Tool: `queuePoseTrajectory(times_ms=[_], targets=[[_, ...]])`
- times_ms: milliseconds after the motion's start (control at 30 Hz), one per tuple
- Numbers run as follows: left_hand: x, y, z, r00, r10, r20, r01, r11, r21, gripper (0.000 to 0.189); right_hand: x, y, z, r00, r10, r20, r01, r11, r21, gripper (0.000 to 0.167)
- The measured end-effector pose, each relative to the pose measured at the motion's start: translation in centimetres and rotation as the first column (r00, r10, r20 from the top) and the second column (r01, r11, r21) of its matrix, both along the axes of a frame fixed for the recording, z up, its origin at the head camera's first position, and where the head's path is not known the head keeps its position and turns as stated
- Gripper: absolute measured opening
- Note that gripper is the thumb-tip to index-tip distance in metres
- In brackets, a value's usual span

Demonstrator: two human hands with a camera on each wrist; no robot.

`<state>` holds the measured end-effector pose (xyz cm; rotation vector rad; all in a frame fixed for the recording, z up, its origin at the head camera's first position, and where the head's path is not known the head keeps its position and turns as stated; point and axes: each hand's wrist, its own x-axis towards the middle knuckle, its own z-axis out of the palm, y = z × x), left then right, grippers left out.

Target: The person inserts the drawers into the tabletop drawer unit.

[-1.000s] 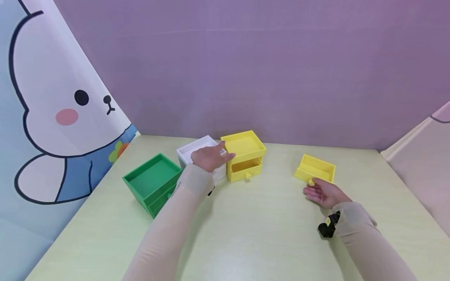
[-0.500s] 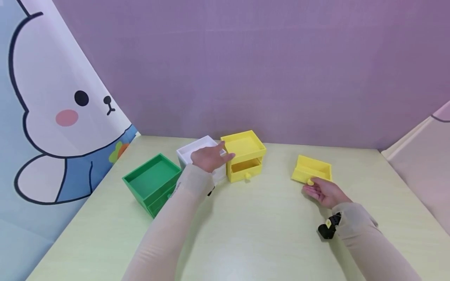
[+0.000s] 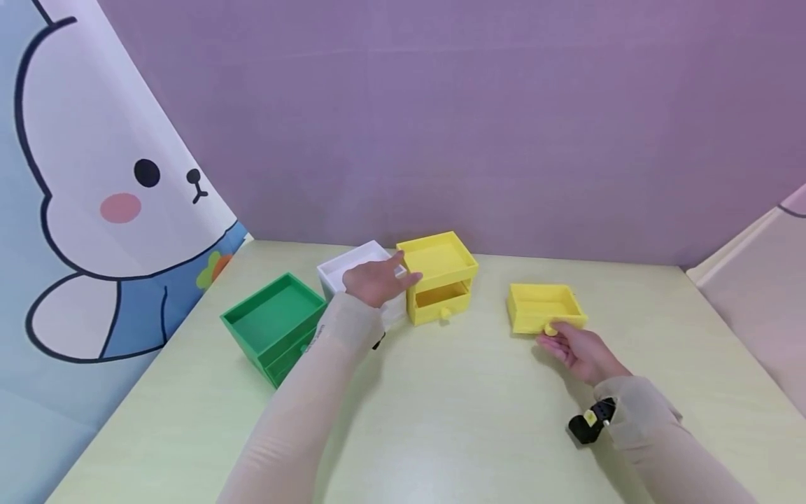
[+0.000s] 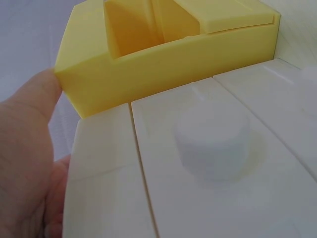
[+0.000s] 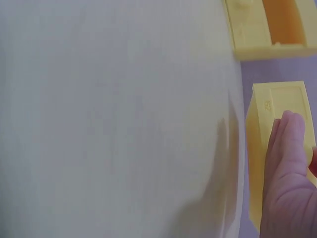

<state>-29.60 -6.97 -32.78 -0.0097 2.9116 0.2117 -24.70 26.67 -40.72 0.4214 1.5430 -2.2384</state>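
Observation:
My right hand [image 3: 582, 353] pinches the round knob [image 3: 550, 329] of a small yellow drawer [image 3: 527, 322], held close over the table at the right. In the right wrist view the drawer [image 5: 257, 111] shows its side and front, with fingers spread along it. My left hand [image 3: 373, 281] lies over the white drawer cabinet [image 3: 340, 264], its thumb and a finger extended to the yellow drawer cabinet [image 3: 436, 257]. In the left wrist view a digit touches the edge of the yellow cabinet [image 4: 163, 74]. That cabinet has a bare upper slot and a lower drawer [image 3: 450, 308] in place.
A green drawer cabinet [image 3: 277, 304] stands at the left, partly behind the left sleeve. The pale table [image 3: 466, 406] ends at a purple cloth backdrop [image 3: 504, 140]. A black wrist camera [image 3: 588, 423] hangs under the right wrist.
The right hand has moved the yellow drawer a little left and toward the front, turning it so that its front now faces me more squarely. The left hand has stayed in place.

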Motion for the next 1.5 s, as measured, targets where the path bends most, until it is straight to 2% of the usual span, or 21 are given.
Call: queuePoseTrajectory(times_ms=[167, 467, 800, 1033, 1133, 1333, 1500], targets=[[-0.1, 0.2, 0.1, 1.0, 0.001, -0.001, -0.001, 1.0, 0.001, 0.07, 0.8, -1.2, 0.0, 0.999, 0.018, -0.034, -0.018, 1.0, 0.01, 0.02], [-0.2, 0.3, -0.1, 1.0, 0.008, 0.008, -0.008, 1.0, 0.019, 0.07, 2.3, -3.6, 0.2, 0.993, 0.091, -0.079, -0.084, 0.992, 0.089, 0.013], [0.0, 0.4, -0.4, 1.0, 0.026, 0.014, -0.026, 1.0, 0.015, 0.071, 2.9, -4.2, 0.4, 0.977, 0.172, -0.13, -0.155, 0.98, 0.128, 0.014], [-0.4, 0.7, -0.5, 1.0, 0.016, 0.003, -0.016, 1.0, -0.004, 0.071, 2.9, -4.1, 0.5, 0.959, 0.225, -0.171, -0.209, 0.972, 0.111, 0.017], [-0.6, 0.8, -0.5, 1.0, 0.007, -0.004, -0.007, 1.0, -0.004, 0.071, 2.7, -4.5, 0.4, 0.953, 0.25, -0.173, -0.229, 0.964, 0.133, 0.018], [-0.7, 0.6, -0.3, 1.0, 0.03, -0.003, -0.031, 0.999, -0.019, 0.071, 1.8, -5.9, 0.3, 0.937, 0.304, -0.172, -0.274, 0.945, 0.178, 0.018], [-0.7, 0.6, -0.2, 0.999, 0.032, -0.001, -0.032, 0.999, -0.009, 0.072, 1.4, -7.1, 0.4, 0.932, 0.319, -0.174, -0.284, 0.938, 0.202, 0.016]])
